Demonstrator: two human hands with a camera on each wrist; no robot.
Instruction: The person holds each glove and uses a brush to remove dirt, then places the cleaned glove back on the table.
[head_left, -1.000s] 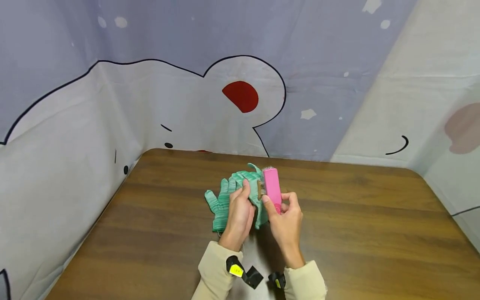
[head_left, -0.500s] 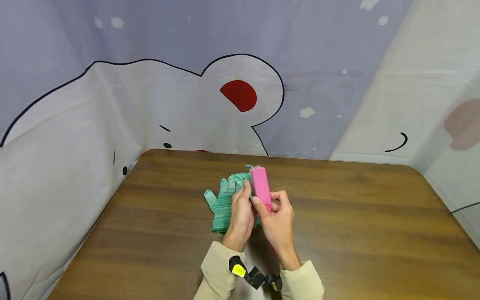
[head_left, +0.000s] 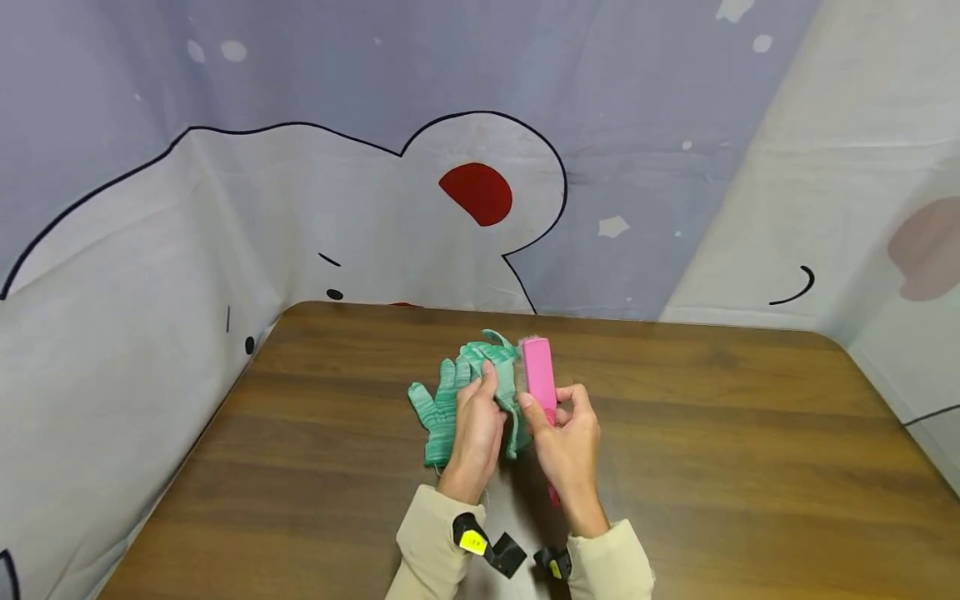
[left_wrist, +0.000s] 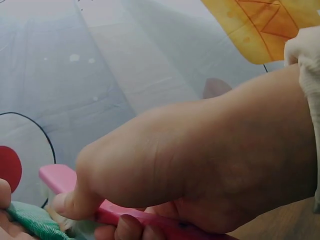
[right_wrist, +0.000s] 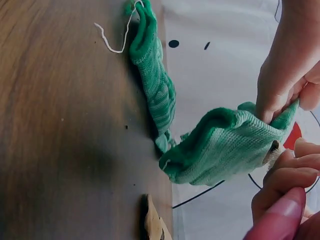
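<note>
My left hand (head_left: 476,425) pinches a green knitted glove (head_left: 504,379) between thumb and fingers, lifted above the table. In my right hand (head_left: 568,446) is a pink brush (head_left: 538,371), its bristles turned toward the glove. The left wrist view shows the right hand's thumb and fingers around the pink handle (left_wrist: 130,215). Seen from the right wrist, the held glove (right_wrist: 220,145) hangs with its cuff opening toward the table, and a small brown spot shows near the bristles (right_wrist: 271,156). A matching green glove (head_left: 441,417) lies flat just left of my left hand.
The brown wooden table (head_left: 735,450) spreads around both hands. A loose white thread (right_wrist: 112,47) trails from the lying glove's cuff. Low in the right wrist view is a tan object (right_wrist: 154,220) of unclear kind. Printed cloth (head_left: 337,200) hangs behind the table.
The brush went left across the held glove, covering much of it, then came back right, so the glove shows again. The left hand shifted only slightly; the lying glove stayed put.
</note>
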